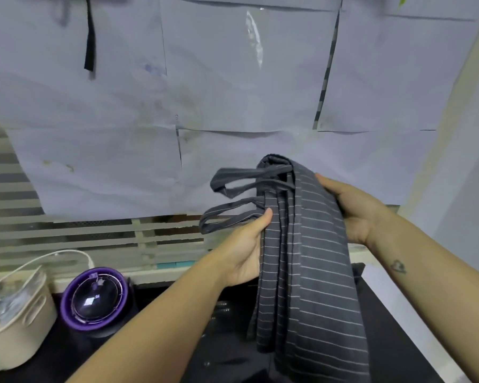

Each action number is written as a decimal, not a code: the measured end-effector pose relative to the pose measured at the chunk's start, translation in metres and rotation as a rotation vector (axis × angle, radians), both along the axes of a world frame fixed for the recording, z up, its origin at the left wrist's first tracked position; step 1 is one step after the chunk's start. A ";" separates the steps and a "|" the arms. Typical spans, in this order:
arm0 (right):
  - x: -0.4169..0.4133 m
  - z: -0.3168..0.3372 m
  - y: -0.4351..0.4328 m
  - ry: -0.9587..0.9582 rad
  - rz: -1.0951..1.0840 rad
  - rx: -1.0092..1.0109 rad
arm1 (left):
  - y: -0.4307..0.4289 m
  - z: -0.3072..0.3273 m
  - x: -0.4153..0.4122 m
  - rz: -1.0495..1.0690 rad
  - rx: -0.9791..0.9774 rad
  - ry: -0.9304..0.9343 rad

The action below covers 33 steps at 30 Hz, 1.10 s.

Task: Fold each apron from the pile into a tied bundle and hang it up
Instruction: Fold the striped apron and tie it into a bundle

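Note:
A dark grey apron with thin white stripes is folded lengthwise and held up in front of the wall, its lower end hanging down. Its straps loop out to the left near the top. My left hand grips the left edge of the folded apron, thumb on the front. My right hand holds the right side near the top, fingers wrapped behind the cloth.
Pale paper sheets cover the wall ahead. A black strap hangs at the upper left. Below lie a dark surface, a purple-rimmed round device and a cream basket at the left.

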State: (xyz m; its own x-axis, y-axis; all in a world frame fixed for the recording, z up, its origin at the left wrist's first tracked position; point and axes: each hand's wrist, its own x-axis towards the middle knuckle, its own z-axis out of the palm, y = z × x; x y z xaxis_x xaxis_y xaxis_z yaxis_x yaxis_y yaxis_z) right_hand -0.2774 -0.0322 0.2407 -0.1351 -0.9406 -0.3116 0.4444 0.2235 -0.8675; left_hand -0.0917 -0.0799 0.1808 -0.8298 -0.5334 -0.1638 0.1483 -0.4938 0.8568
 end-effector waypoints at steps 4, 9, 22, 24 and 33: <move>0.016 -0.010 -0.006 0.110 -0.106 -0.013 | 0.005 0.001 -0.003 -0.009 0.018 0.063; 0.036 -0.022 -0.014 0.482 -0.411 -0.137 | 0.012 0.001 -0.015 0.089 -0.098 -0.055; 0.044 -0.024 0.027 0.697 0.260 -0.148 | -0.007 0.023 0.014 0.288 0.036 -0.024; 0.047 -0.020 0.030 0.824 0.260 -0.193 | -0.006 0.023 0.015 0.310 0.113 -0.056; 0.028 0.010 0.041 0.520 0.146 -0.228 | -0.003 0.025 0.059 0.657 -0.819 -0.362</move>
